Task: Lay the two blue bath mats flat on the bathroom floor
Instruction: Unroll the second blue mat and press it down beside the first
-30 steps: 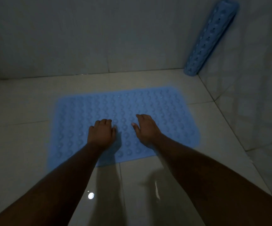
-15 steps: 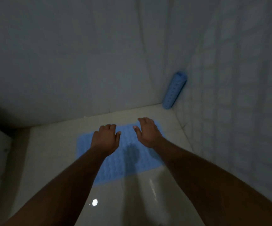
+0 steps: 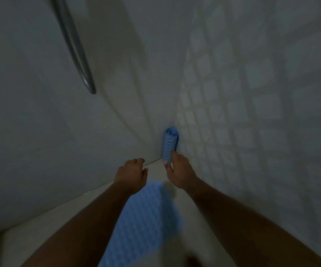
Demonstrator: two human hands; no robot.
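One blue bath mat (image 3: pixel 142 224) with a bumpy surface lies flat on the pale tiled floor (image 3: pixel 192 228), between my forearms. The second blue mat (image 3: pixel 170 141) is rolled up and stands upright in the corner where the two walls meet. My right hand (image 3: pixel 179 172) reaches its lower end, thumb and forefinger spread on either side of the roll and touching it, with no closed grip. My left hand (image 3: pixel 131 175) hovers to the left of the roll, near the foot of the wall, fingers loosely curled and holding nothing.
A curved metal bar (image 3: pixel 75 49) runs down the plain wall at upper left. The right wall (image 3: pixel 252 112) is covered in small square tiles and closes in tightly on the corner. The room is dim.
Both hands lifted off the flat mat and moved forward to the corner. The view swung up and nearer to the rolled mat, which my right hand now touches.
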